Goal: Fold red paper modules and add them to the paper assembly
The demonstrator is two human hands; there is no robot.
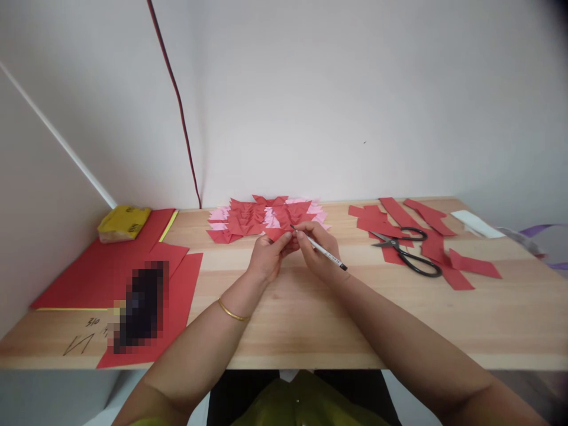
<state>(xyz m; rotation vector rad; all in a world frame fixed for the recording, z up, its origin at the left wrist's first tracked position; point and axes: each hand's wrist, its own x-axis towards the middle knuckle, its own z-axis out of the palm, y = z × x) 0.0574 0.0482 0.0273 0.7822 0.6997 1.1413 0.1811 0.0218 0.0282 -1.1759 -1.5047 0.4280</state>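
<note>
My left hand point(267, 258) pinches a small piece of red paper point(278, 233), most of it hidden behind the fingers. My right hand point(322, 248) is closed around a white pen point(326, 254) with a black end, its dark tip pointing up at the red paper. The two hands meet above the middle of the table. Just beyond them lies a cluster of folded red and pink paper pieces point(246, 218) with pointed ends, near the wall.
On the right, black-handled scissors point(402, 248) lie among red paper strips point(474, 263), with a folded white sheet point(477, 223) farther right. Large red sheets point(89, 272) and a yellow packet point(124, 223) are on the left, beside a blurred-out dark object point(144, 307). A cable point(177, 94) hangs down the wall.
</note>
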